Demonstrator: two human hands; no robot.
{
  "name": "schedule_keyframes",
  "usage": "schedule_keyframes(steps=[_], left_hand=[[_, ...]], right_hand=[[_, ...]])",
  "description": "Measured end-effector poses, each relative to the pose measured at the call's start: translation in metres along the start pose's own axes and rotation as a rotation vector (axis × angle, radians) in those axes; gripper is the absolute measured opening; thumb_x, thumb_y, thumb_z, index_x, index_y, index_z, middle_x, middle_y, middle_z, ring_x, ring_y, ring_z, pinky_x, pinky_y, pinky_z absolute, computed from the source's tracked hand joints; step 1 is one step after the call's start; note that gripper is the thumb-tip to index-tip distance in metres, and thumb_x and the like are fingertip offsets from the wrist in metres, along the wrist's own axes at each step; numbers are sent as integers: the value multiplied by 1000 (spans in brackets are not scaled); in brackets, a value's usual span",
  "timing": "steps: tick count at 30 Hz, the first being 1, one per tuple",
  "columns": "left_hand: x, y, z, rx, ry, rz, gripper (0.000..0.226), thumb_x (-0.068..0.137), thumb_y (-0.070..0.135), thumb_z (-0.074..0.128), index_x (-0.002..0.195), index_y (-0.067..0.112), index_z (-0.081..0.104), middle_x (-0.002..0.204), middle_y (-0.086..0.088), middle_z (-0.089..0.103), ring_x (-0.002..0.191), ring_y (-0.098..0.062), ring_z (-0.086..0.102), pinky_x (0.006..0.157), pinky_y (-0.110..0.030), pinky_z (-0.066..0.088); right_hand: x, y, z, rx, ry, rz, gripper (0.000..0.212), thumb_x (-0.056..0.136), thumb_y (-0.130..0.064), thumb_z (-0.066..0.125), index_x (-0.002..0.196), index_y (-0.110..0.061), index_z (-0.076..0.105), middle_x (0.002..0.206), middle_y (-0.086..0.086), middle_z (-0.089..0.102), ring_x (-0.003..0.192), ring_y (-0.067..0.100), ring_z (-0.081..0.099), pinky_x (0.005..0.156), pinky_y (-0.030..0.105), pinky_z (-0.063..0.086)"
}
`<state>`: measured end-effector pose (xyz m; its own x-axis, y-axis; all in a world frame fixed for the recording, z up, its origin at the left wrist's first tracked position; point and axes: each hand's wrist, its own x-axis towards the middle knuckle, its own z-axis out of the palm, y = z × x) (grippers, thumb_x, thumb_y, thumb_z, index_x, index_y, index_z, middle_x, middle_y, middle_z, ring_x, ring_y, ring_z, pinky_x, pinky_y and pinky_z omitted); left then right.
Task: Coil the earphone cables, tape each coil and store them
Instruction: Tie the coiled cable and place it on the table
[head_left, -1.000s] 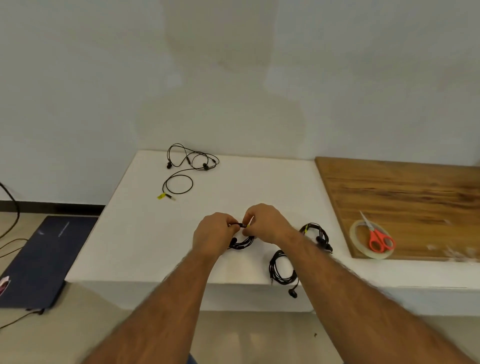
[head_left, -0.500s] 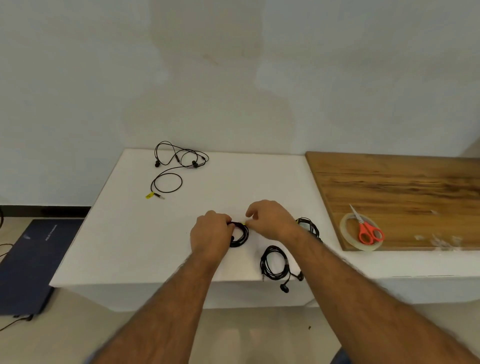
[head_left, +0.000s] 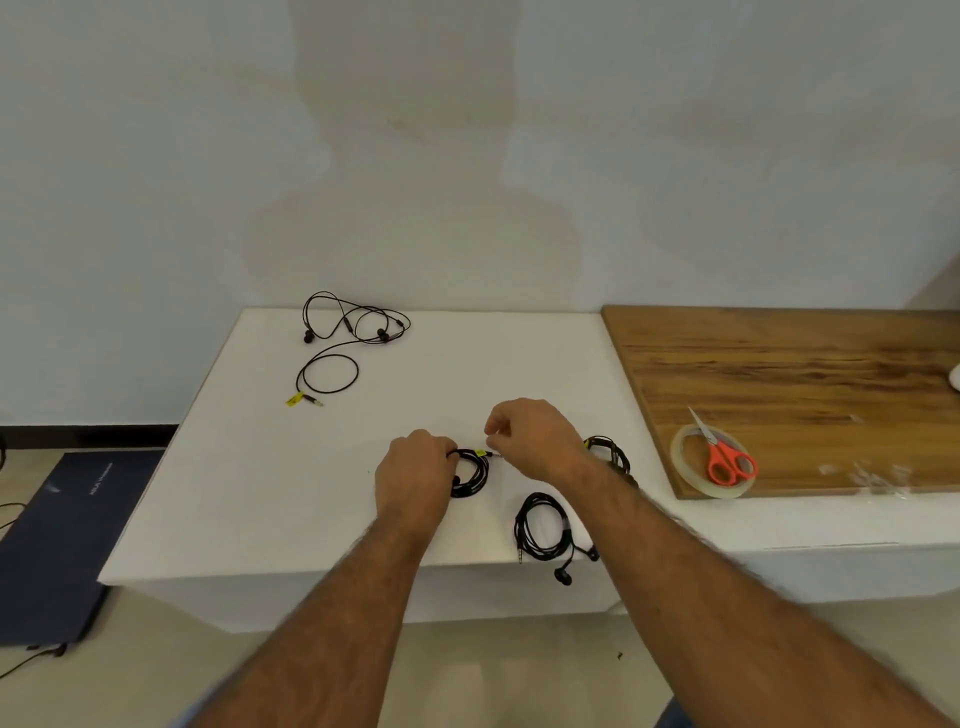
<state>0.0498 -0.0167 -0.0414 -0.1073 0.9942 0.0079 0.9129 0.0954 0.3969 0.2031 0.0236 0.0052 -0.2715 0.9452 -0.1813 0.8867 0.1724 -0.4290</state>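
Note:
A black earphone coil (head_left: 474, 474) lies on the white table (head_left: 260, 467) near its front edge. My left hand (head_left: 415, 478) grips the coil's left side. My right hand (head_left: 530, 436) hovers over its upper right with curled fingers, pinching the cable's plug end by a small yellow tag. A second coil (head_left: 543, 527) sits at the front edge with its earbuds hanging over. A third coil (head_left: 608, 453) is partly hidden behind my right forearm. One uncoiled earphone (head_left: 353, 338) lies loose at the table's back left.
A clear tape roll (head_left: 691, 480) with orange-handled scissors (head_left: 727, 460) lying across it sits on the wooden board (head_left: 779, 374) to the right. Bits of clear tape lie on the board's front edge. A dark blue laptop (head_left: 52, 535) rests on the floor at left.
The coil has come down from between my raised hands onto the table. My left hand now covers its left side, and my right hand has shifted slightly right.

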Motion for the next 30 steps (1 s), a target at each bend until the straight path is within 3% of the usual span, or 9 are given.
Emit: schedule_keyframes(steps=[6,11,15,18,21,27,30], left_hand=[[-1,-2,7,36,22,28,28,99,24,43,106,22,71,94,-1,59,88,-18,55,62,-28,46],[-3,-3,6,30,13,31,30,101,25,40,105,18,68,96,-2,59,94,-19,52,67,-30,46],[-3,-4,4,-19,6,37,30,101,28,40,106,17,67,98,-2,60,96,-19,52,73,-35,50],[0,-1,1,-79,-13,19,28,101,27,39,102,16,65,91,-1,64,87,-18,58,71,-37,51],[0,2,-3,-205,-64,-12,26,100,26,39,97,16,62,82,-1,66,77,-18,63,70,-39,52],[5,7,-16,-411,-198,-34,35,102,25,40,79,7,59,68,-2,57,66,-18,53,64,-32,42],[4,7,-21,-585,-269,-111,37,103,30,41,80,11,63,68,-1,58,64,-12,57,69,-33,48]], right_hand=[[11,-16,20,-51,-86,-22,34,92,-32,63,122,-17,64,120,-1,64,109,19,59,93,32,49],[13,-19,31,-152,-35,-13,21,86,-23,64,104,-15,71,103,2,70,93,21,64,81,35,55],[13,-16,32,-116,-43,-42,16,87,-20,61,100,-18,71,98,0,69,86,19,62,70,30,48],[12,-13,30,-40,-19,-67,16,92,-21,56,101,-16,68,99,1,68,82,15,56,69,28,42],[10,-12,23,-3,-3,-83,17,94,-23,55,102,-15,68,100,1,69,86,17,58,72,29,46],[6,-14,11,1,-20,-95,18,93,-26,60,102,-14,69,103,2,69,93,20,62,79,32,49],[4,-15,7,15,-46,-103,20,92,-30,63,99,-12,69,99,3,69,91,20,61,80,35,51]])
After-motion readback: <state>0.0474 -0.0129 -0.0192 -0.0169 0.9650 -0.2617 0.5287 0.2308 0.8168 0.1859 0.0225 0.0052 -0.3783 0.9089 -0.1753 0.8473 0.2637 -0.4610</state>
